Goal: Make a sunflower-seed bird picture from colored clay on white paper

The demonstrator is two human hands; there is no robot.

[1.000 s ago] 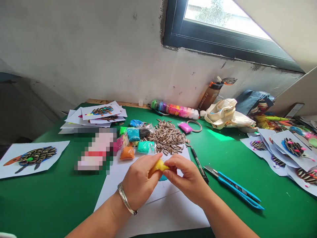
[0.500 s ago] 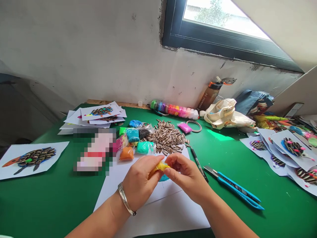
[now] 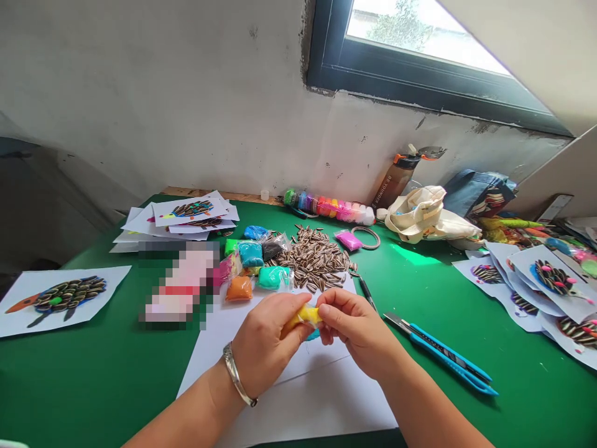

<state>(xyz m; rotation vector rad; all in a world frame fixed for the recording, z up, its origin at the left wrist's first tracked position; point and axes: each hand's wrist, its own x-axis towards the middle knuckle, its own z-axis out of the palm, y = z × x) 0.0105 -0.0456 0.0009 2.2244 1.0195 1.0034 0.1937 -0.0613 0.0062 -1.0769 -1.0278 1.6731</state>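
My left hand (image 3: 270, 330), with a silver bangle at the wrist, is wrapped round a small clear packet of yellow modelling clay (image 3: 305, 315). My right hand (image 3: 349, 320) pinches the packet's right end between thumb and fingers. Both hands are over a white sheet of paper (image 3: 289, 398) lying on the table. A bit of blue clay (image 3: 313, 335) shows on the sheet, mostly hidden behind my hands. Beyond them is a heap of striped sunflower seeds (image 3: 317, 261). Left of the heap lie several clay packets, among them an orange one (image 3: 239, 289) and a teal one (image 3: 274, 277).
A black pen (image 3: 367, 291) and a blue utility knife (image 3: 443, 354) with its blade showing lie to the right on the green table (image 3: 466, 286). Seed pictures (image 3: 65, 302) lie at both sides. At the back stand a brown bottle (image 3: 394, 180) and a cloth bag (image 3: 415, 214).
My right fingers have closed in on the right end of the yellow clay packet, and more of the yellow shows between my hands. My left hand has hardly moved.
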